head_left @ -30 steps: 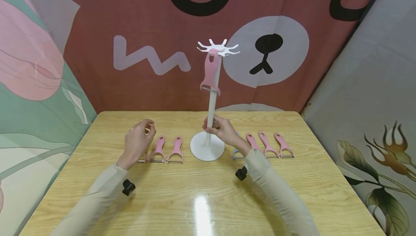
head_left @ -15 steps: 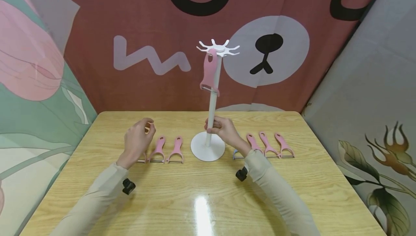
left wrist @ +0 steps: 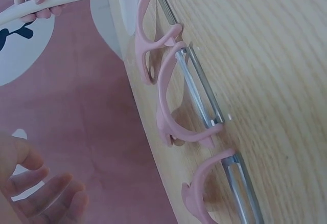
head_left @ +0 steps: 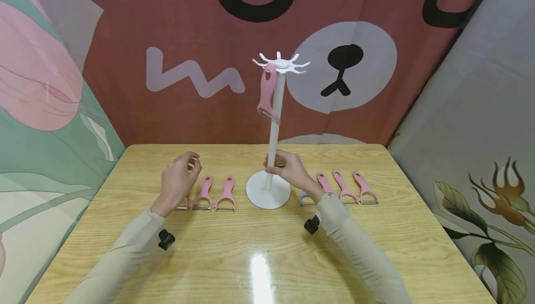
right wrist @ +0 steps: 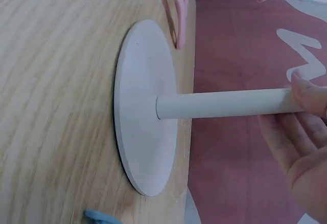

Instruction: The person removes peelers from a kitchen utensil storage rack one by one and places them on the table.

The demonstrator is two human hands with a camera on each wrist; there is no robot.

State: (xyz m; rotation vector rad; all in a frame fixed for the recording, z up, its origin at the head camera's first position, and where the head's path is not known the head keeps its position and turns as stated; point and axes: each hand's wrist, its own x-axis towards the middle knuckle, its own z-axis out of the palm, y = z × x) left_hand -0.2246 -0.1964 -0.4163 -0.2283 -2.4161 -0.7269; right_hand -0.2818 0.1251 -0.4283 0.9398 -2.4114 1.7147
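Note:
A white rack [head_left: 274, 136] stands upright on its round base [head_left: 281, 196], with a ring of hooks at the top. One pink peeler [head_left: 266, 91] hangs by its handle hole from a hook on the left. My right hand [head_left: 290, 170] grips the lower pole between thumb and fingers, also seen in the right wrist view. Over the left peelers my left hand [head_left: 177, 183] hovers with loosely curled fingers and holds nothing. Below and beside it lie pink peelers [head_left: 203, 194], one partly hidden by the hand in the head view.
Right of the rack, several peelers lie in a row: a blue peeler [head_left: 306, 198], half covered by the right forearm, and pink peelers [head_left: 363, 188]. The wooden table [head_left: 225, 248] ends at a patterned cloth backdrop [head_left: 200, 118].
The rack has turned a little in the right hand, so the hooks and hanging peeler face more to the left. Its base has slid slightly right. The left hand has barely moved.

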